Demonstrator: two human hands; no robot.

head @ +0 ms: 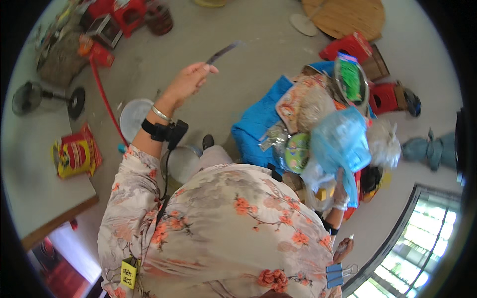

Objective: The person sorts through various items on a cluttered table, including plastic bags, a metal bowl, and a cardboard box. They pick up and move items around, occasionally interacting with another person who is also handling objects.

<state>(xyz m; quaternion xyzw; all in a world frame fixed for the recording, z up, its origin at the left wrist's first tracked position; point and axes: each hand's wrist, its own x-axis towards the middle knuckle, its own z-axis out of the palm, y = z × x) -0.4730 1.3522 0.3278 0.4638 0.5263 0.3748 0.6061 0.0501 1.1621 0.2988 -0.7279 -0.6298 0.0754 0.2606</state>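
Note:
My left hand [192, 80] is raised over the floor, thumb and fingers closed on one end of a dark, narrow strip [223, 53]. The strip's far end is blurred, and I cannot tell what it is. At the right, my right hand [339, 188] is against a light blue plastic bag [341, 138], its fingers partly hidden by the plastic. Around that bag lie a clear plastic bag [316, 177], a round green package [297, 152], a blue quilted cloth [257, 119] and a metal basin [366, 87] holding a green package [349, 80].
White buckets [136, 115] [182, 164] stand by my left arm. A red pole [102, 93] leans beside them. On the left table [37, 193] are a yellow-and-red bag [76, 154] and a fan [48, 95]. Another person's hand [343, 249] shows lower right. Red stools [128, 15] stand behind.

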